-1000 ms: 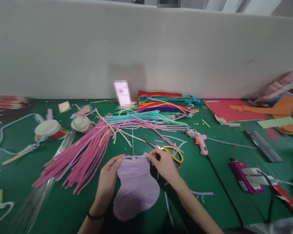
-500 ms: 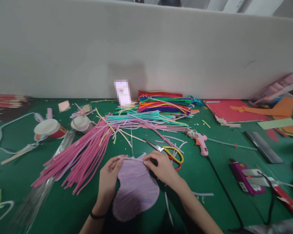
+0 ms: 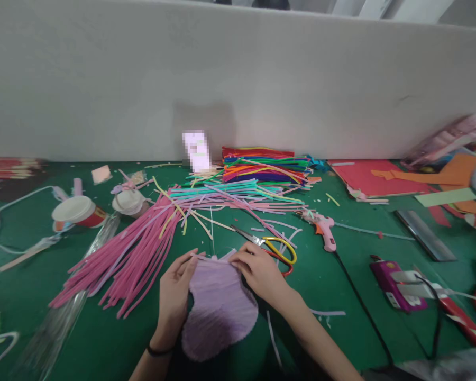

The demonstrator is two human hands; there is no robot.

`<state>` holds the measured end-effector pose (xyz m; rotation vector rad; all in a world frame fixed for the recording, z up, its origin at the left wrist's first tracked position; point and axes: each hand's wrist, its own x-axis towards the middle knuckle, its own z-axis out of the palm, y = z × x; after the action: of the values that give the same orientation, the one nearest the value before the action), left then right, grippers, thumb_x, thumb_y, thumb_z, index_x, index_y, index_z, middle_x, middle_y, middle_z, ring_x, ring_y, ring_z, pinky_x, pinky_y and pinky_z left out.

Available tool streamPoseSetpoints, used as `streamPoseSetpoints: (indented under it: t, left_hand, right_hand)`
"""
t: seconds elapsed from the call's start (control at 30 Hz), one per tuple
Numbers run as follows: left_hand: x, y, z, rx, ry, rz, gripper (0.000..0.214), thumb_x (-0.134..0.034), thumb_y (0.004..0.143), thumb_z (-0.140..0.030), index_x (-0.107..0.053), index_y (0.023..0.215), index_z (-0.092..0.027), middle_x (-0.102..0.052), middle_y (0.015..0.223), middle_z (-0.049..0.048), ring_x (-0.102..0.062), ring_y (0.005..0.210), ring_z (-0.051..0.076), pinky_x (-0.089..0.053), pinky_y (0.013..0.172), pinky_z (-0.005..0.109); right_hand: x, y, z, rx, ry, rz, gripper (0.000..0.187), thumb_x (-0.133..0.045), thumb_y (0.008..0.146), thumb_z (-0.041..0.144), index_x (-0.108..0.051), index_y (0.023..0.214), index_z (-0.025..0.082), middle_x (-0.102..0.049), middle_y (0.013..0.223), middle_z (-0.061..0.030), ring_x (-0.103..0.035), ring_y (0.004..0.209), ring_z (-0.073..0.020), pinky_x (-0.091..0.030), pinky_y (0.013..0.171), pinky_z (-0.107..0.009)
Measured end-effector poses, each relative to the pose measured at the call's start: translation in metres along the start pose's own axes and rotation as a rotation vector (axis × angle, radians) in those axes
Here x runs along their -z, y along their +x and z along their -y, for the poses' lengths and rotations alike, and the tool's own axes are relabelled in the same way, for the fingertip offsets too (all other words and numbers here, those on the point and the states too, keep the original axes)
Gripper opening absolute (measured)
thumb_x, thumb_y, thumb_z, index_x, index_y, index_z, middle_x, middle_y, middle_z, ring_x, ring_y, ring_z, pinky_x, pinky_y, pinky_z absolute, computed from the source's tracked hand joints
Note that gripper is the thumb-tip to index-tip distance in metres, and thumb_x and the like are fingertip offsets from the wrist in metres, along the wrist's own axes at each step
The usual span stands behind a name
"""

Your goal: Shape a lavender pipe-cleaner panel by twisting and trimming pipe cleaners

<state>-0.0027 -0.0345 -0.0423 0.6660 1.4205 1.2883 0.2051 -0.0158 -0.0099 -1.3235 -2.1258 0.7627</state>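
A lilac, stocking-shaped piece [image 3: 220,312] with a fuzzy, ribbed surface lies in front of me on the green table. Across its top edge runs a lilac pipe cleaner [image 3: 214,259]. My left hand [image 3: 177,280] pinches the strip at its left end, thumb against fingers. At the other end, my right hand [image 3: 257,269] has it between thumb and fingertips, near the stocking's upper right corner. A thin pale strand [image 3: 211,230] rises from the middle of the top edge. Scissors [image 3: 275,247] with yellow and red handles lie just beyond my right hand.
Pink pipe cleaners [image 3: 137,259] fan out at left, with multicoloured bundles [image 3: 264,169] behind. A pink glue gun [image 3: 321,226] trails a black cord at right, near a purple power strip [image 3: 396,284]. Paper cups [image 3: 76,209] stand at left. A white partition [image 3: 238,79] closes the back.
My right hand has shifted slightly left along the top edge. Both hands keep their pinch on the strip. The whole view has moved slightly.
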Motion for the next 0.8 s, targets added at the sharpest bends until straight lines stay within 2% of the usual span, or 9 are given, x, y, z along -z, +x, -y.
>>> streamPoseSetpoints:
  t: [0.1,0.27,0.47,0.67,0.8]
  left_hand:
    - [-0.0009,-0.0015,-0.0019,-0.035,0.029,-0.018,0.041,-0.076,0.071,-0.04,-0.067,0.101,-0.013,-0.074,0.103,0.0129,-0.069,0.097,0.024,-0.053,0.085,0.03]
    - [-0.0042,-0.0042,-0.0068,-0.025,-0.02,-0.038,0.054,-0.076,0.071,-0.04,-0.058,0.117,-0.019,-0.074,0.1,0.0104,-0.071,0.088,0.022,-0.055,0.078,0.031]
    - [-0.0031,-0.0031,-0.0029,-0.086,0.07,-0.074,0.037,-0.074,0.072,-0.041,-0.066,0.096,-0.014,-0.074,0.102,0.0119,-0.069,0.091,0.021,-0.053,0.08,0.027]
    - [-0.0019,-0.0036,-0.0008,-0.093,0.091,-0.062,0.04,-0.07,0.076,-0.044,-0.063,0.105,-0.016,-0.074,0.101,0.0116,-0.07,0.086,0.021,-0.053,0.074,0.029]
    - [-0.0006,-0.0006,0.0013,-0.118,0.127,-0.053,0.035,-0.071,0.076,-0.042,-0.065,0.098,-0.016,-0.074,0.102,0.0116,-0.069,0.093,0.022,-0.052,0.08,0.029]
  right_hand:
    - [-0.0006,-0.0003,-0.001,0.015,-0.014,0.003,0.018,-0.053,0.092,0.018,-0.068,0.099,0.023,-0.059,0.093,-0.0043,-0.057,0.088,-0.0167,-0.046,0.081,-0.029]
    - [-0.0006,-0.0011,0.0002,0.004,-0.075,-0.004,0.018,-0.051,0.093,0.02,-0.067,0.099,0.024,-0.058,0.093,-0.0042,-0.056,0.087,-0.0167,-0.045,0.08,-0.029]
    - [-0.0003,-0.0009,-0.0002,0.022,-0.175,0.005,0.02,-0.048,0.094,0.018,-0.067,0.098,0.024,-0.057,0.092,-0.0046,-0.055,0.086,-0.0166,-0.043,0.079,-0.028]
    - [0.0003,-0.0007,-0.0012,0.043,-0.235,0.01,0.023,-0.048,0.092,0.012,-0.067,0.096,0.023,-0.057,0.091,-0.005,-0.055,0.085,-0.0168,-0.042,0.076,-0.028]
    - [0.0008,0.0008,-0.0036,0.058,-0.193,0.004,0.023,-0.048,0.091,0.01,-0.068,0.095,0.023,-0.058,0.092,-0.0053,-0.056,0.085,-0.0168,-0.042,0.075,-0.028]
